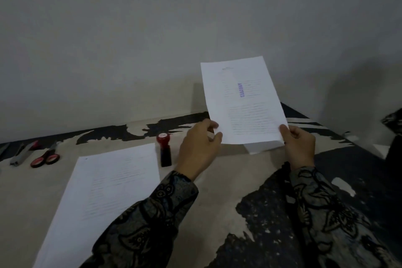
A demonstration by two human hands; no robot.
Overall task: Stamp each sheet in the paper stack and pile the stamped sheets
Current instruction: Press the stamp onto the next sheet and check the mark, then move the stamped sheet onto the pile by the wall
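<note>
Your left hand (199,148) & right hand (299,148) pinch the bottom corners of a stamped sheet bundle (243,102), upright over the bench (206,183). Stamp (164,149) stands just left; unstamped stack (104,191) lies further left.

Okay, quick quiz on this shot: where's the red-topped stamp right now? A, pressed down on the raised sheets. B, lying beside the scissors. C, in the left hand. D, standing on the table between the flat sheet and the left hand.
D: the stamp stands upright on the table, right of the flat sheet and beside the left hand, untouched, while both hands hold the stamped sheets.
</note>
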